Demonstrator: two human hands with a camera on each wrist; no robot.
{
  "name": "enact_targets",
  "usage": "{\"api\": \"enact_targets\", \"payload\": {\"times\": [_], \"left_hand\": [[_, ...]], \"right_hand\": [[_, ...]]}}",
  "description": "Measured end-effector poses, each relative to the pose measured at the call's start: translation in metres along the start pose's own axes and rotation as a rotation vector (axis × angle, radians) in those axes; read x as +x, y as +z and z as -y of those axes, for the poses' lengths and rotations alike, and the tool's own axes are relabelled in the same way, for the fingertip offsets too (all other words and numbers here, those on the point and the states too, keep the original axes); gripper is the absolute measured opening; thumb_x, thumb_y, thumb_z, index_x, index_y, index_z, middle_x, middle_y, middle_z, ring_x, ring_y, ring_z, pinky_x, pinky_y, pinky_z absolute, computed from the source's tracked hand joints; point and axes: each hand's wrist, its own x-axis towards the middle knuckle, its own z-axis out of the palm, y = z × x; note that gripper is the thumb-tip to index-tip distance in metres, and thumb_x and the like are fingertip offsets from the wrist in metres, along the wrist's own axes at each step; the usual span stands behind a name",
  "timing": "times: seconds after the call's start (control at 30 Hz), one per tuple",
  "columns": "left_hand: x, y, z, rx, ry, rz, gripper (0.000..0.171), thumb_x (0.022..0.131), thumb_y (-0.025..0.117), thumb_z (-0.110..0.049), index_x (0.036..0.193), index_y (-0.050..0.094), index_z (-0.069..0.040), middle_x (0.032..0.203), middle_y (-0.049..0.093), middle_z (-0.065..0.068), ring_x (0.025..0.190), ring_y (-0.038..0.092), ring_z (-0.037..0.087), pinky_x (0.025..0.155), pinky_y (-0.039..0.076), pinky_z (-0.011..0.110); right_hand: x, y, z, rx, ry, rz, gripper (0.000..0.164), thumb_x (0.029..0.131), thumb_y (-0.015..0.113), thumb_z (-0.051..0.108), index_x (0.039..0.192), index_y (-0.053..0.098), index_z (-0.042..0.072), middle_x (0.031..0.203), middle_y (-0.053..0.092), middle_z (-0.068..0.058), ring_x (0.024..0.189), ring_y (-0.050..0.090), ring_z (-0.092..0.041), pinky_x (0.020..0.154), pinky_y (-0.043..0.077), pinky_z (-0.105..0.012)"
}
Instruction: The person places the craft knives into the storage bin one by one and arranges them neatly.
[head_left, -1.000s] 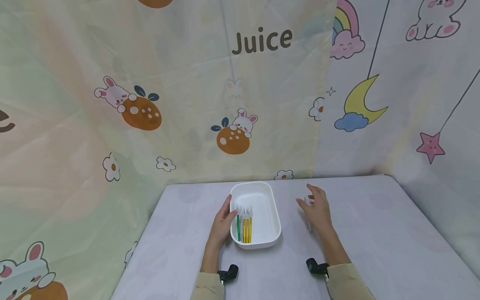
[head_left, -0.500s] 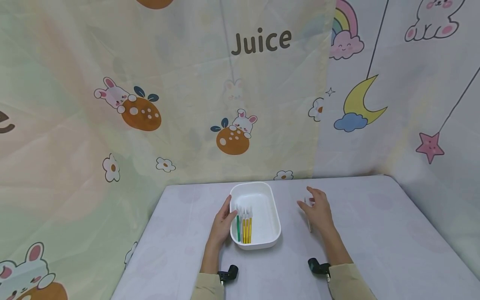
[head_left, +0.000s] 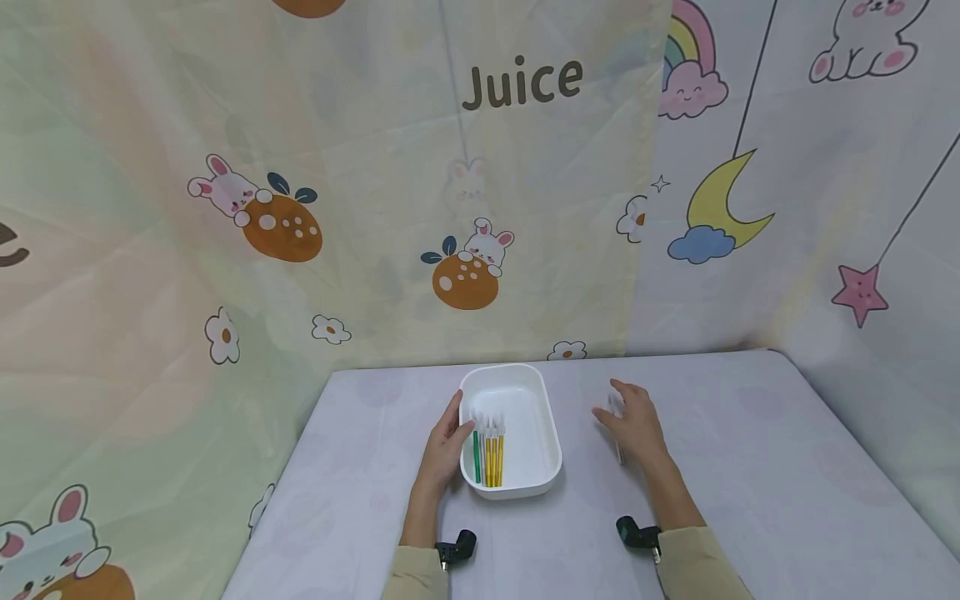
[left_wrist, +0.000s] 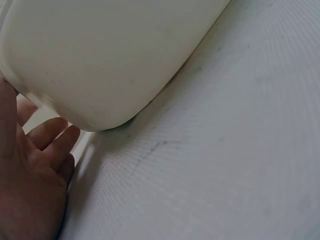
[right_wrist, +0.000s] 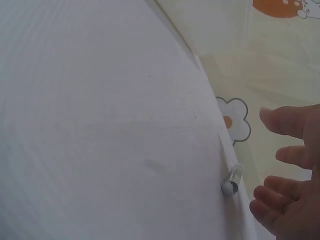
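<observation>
In the head view, my left hand (head_left: pixel 442 446) holds the left side of a white plastic tray (head_left: pixel 551 450), thumb over the rim and fingers along the outer wall. Several slim pen-like sticks (head_left: pixel 493 460), one green and others yellow or pale, lie side by side in the tray's left part, their clear-white ends pointing away. To the tray's right, my right hand (head_left: pixel 637 421) is spread beside a slim clear-and-silver stick (head_left: pixel 619 452) on the table. The right wrist view shows that stick's end (right_wrist: pixel 231 182) apart from the fingertips.
A white cloth covers the table (head_left: pixel 555 542). Patterned curtain walls (head_left: pixel 390 208) hang directly behind its back edge and along the sides. A black camera mount (head_left: pixel 459 547) sits at the left wrist, another mount (head_left: pixel 636 533) at the right.
My right hand has lowered slightly towards me, and its fingertips have shifted a little around the slim stick. The left hand and the tray stay in place.
</observation>
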Motion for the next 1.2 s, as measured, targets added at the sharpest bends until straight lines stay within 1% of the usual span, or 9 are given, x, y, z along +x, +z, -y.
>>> {"api": "enact_targets", "payload": {"times": [0.1,0.23,0.5,0.6,0.83,1.0,1.2], "left_hand": [[0.0,0.0,-0.001,-0.002,0.0,0.001,0.061,0.104,0.061,-0.024,0.16,0.039,-0.036,0.168,0.033,-0.015,0.159,0.025,0.012,0.131,0.022,0.044],[-0.001,-0.001,-0.002,-0.003,0.003,0.008,0.062,0.105,0.06,-0.023,0.161,0.038,-0.035,0.169,0.032,-0.014,0.159,0.025,0.012,0.131,0.022,0.044],[-0.001,-0.001,-0.002,0.0,0.007,0.015,0.062,0.105,0.059,-0.021,0.162,0.037,-0.032,0.169,0.032,-0.014,0.159,0.025,0.011,0.131,0.022,0.042],[-0.001,-0.001,-0.003,0.001,0.001,0.013,0.062,0.105,0.059,-0.021,0.161,0.037,-0.034,0.168,0.033,-0.015,0.158,0.026,0.009,0.131,0.023,0.041],[-0.001,-0.001,-0.002,-0.002,0.012,0.007,0.061,0.105,0.059,-0.022,0.16,0.038,-0.036,0.168,0.033,-0.015,0.159,0.026,0.01,0.131,0.023,0.042],[0.0,0.0,-0.002,-0.006,0.015,0.005,0.061,0.105,0.06,-0.023,0.16,0.039,-0.035,0.168,0.033,-0.014,0.159,0.026,0.012,0.131,0.022,0.044],[-0.001,-0.001,-0.001,-0.007,0.003,0.005,0.061,0.104,0.06,-0.023,0.16,0.039,-0.037,0.168,0.033,-0.016,0.159,0.025,0.012,0.131,0.022,0.044]], "right_hand": [[0.001,0.001,-0.002,-0.039,-0.018,-0.001,0.072,0.098,0.071,0.028,0.156,0.04,0.0,0.159,0.034,-0.034,0.147,0.032,-0.055,0.117,0.034,-0.071],[0.0,0.004,-0.005,-0.077,-0.018,0.001,0.072,0.096,0.072,0.031,0.155,0.044,0.001,0.157,0.038,-0.033,0.143,0.035,-0.056,0.114,0.037,-0.073],[0.001,0.011,-0.011,-0.201,-0.038,0.025,0.076,0.095,0.072,0.042,0.154,0.045,0.002,0.155,0.041,-0.033,0.137,0.036,-0.057,0.111,0.028,-0.077],[0.001,0.012,-0.012,-0.212,-0.034,0.035,0.078,0.095,0.072,0.044,0.155,0.045,0.003,0.155,0.04,-0.033,0.137,0.034,-0.056,0.111,0.025,-0.077],[-0.002,0.013,-0.011,-0.234,-0.031,0.067,0.078,0.095,0.071,0.045,0.154,0.046,0.002,0.154,0.039,-0.031,0.138,0.029,-0.056,0.109,0.02,-0.078],[-0.004,0.013,-0.01,-0.256,-0.04,0.071,0.077,0.095,0.07,0.045,0.152,0.048,-0.002,0.154,0.039,-0.032,0.138,0.028,-0.056,0.109,0.02,-0.078],[-0.002,0.014,-0.011,-0.235,-0.053,0.059,0.074,0.096,0.07,0.042,0.149,0.049,-0.006,0.154,0.04,-0.032,0.137,0.031,-0.055,0.11,0.021,-0.077]]}}
